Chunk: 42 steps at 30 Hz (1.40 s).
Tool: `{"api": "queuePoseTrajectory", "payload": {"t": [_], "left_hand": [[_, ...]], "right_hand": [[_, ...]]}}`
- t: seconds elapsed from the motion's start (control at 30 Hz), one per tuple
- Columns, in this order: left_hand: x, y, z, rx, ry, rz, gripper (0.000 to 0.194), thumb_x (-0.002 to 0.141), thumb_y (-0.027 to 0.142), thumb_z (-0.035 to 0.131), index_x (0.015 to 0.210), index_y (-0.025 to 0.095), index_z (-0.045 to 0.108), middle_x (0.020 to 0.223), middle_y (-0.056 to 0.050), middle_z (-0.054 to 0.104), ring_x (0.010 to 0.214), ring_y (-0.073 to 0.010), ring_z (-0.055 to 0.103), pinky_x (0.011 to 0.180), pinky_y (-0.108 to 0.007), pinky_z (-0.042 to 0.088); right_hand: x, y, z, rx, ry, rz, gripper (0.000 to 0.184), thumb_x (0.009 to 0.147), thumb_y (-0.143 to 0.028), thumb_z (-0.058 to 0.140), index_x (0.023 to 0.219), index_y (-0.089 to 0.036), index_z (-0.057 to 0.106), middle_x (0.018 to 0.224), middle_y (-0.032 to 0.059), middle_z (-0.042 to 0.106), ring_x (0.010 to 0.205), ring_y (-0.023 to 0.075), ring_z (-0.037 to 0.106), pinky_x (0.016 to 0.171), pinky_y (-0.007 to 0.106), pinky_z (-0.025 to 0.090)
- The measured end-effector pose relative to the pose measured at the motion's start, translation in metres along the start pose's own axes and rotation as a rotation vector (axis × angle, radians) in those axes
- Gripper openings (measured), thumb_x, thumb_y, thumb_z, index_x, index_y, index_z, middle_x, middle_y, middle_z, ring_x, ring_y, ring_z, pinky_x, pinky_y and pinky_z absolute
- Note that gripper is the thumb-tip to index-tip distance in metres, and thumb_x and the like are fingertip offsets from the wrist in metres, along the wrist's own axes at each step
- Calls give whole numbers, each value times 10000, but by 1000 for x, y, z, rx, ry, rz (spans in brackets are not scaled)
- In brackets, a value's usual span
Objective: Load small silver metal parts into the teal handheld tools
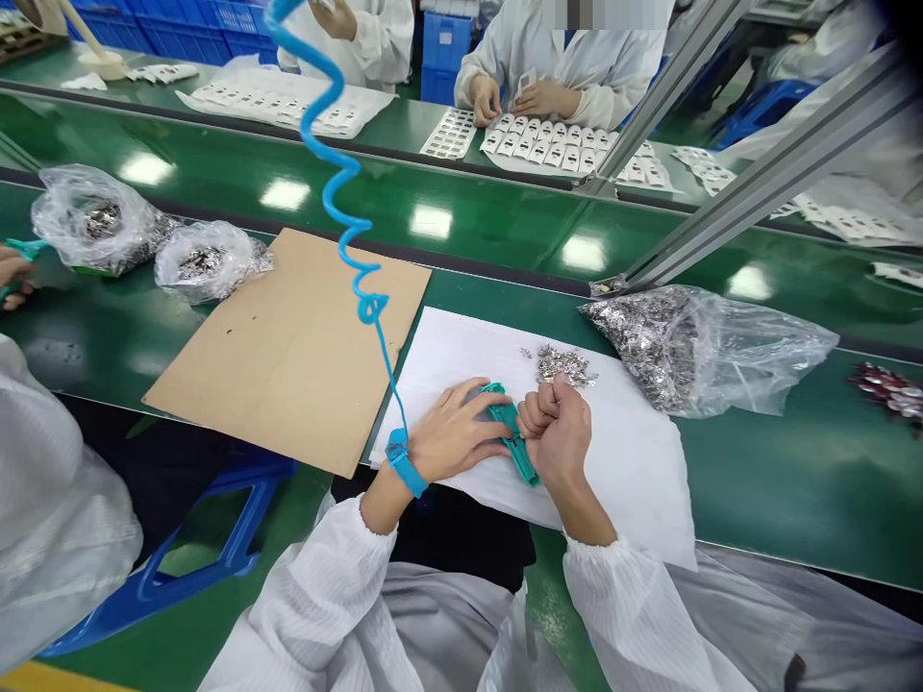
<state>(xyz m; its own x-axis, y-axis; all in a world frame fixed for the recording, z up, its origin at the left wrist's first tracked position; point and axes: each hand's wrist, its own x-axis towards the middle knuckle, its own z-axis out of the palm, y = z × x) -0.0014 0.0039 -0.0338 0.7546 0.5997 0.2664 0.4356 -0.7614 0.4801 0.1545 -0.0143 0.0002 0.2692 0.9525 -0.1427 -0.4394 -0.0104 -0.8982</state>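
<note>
A green plastic piece point(520, 454), long and narrow, lies slanted over the white sheet point(447, 365). My left hand point(458, 430) curls its fingers over the upper part of this piece and grips it. Closed into a fist, my right hand point(559, 428) presses against the piece's right side; whatever its fingers pinch, if anything, is hidden. Just beyond that fist sits a small heap of shiny metal parts point(566, 365). Around my left wrist is a blue wrist strap point(406, 463), joined to a coiled blue cord point(344, 178) that hangs from above.
Brown cardboard point(288, 346) lies to the left, with bags of metal parts point(108, 221) behind it. Another clear bag point(663, 346) rests at right beside a slanted metal post point(721, 192). Across the green belt point(361, 202), co-workers handle white pieces. A neighbour's hand point(14, 274) shows at far left.
</note>
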Motion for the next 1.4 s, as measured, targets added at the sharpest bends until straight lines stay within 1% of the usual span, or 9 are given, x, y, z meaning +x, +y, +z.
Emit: {"api": "queuePoseTrajectory", "payload": {"t": [0.13, 0.3, 0.4, 0.53, 0.67, 0.83, 0.97, 1.13, 1.4], "left_hand": [[1, -1, 1, -6, 1, 6, 344, 947, 517, 492, 1094, 294, 708, 1397, -13, 515, 1421, -308, 292, 1162, -488, 362], [0, 0, 0, -18, 9, 2, 315, 933, 499, 539, 1113, 304, 708, 1404, -24, 513, 1426, -296, 283, 1152, -505, 379], [-1, 0, 1, -17, 14, -11, 308, 934, 509, 534, 1097, 314, 710, 1403, -21, 512, 1423, -298, 287, 1129, -511, 401], [-1, 1, 1, -15, 21, -4, 316, 932, 517, 529, 1092, 314, 711, 1400, -17, 517, 1416, -306, 295, 1118, -508, 410], [-1, 2, 0, -15, 22, -17, 325, 931, 522, 525, 1088, 306, 711, 1399, -6, 520, 1411, -311, 304, 1130, -502, 397], [0, 3, -2, -10, -11, -28, 337, 924, 531, 531, 1084, 295, 710, 1407, 0, 518, 1403, -314, 319, 1130, -496, 398], [0, 4, -3, -13, -20, -36, 331, 921, 527, 539, 1097, 303, 708, 1407, -1, 521, 1403, -315, 315, 1130, -500, 395], [-1, 3, -1, -18, 10, -17, 335, 923, 536, 528, 1070, 298, 712, 1394, -3, 528, 1398, -315, 319, 1115, -494, 404], [0, 1, 0, -6, 5, -12, 321, 925, 517, 541, 1086, 296, 710, 1402, -11, 522, 1390, -324, 327, 1097, -515, 413]], "right_hand": [[-2, 9, 0, -31, 18, -28, 599, 854, -500, 703, 519, -224, 289, 437, -91, 192, 372, 73, 123, 343, 213, 125], [-1, 14, -2, -114, -47, -15, 571, 874, -507, 680, 536, -229, 314, 440, -90, 211, 363, 79, 157, 347, 212, 139], [-1, 5, -4, -61, -74, 21, 576, 869, -519, 654, 532, -228, 289, 441, -88, 189, 380, 87, 124, 353, 221, 147], [-6, -13, -4, 35, -136, -12, 581, 887, -538, 576, 533, -218, 242, 468, -75, 149, 411, 105, 85, 375, 235, 165], [-12, -13, 2, 49, -200, -20, 623, 883, -562, 581, 522, -212, 213, 470, -69, 129, 412, 105, 85, 390, 251, 143], [-14, 1, 5, 77, -156, -2, 658, 870, -541, 635, 500, -208, 205, 450, -69, 126, 404, 100, 82, 392, 283, 100], [-13, -3, 3, 76, -137, -11, 650, 866, -513, 646, 497, -209, 207, 446, -72, 126, 403, 98, 83, 392, 282, 105], [-11, -12, -1, 82, -103, -30, 626, 876, -512, 618, 505, -214, 212, 451, -76, 128, 401, 98, 81, 377, 261, 122], [-11, 2, 3, 61, -60, -6, 626, 853, -512, 661, 489, -224, 241, 437, -81, 161, 382, 86, 103, 355, 250, 122]]}}
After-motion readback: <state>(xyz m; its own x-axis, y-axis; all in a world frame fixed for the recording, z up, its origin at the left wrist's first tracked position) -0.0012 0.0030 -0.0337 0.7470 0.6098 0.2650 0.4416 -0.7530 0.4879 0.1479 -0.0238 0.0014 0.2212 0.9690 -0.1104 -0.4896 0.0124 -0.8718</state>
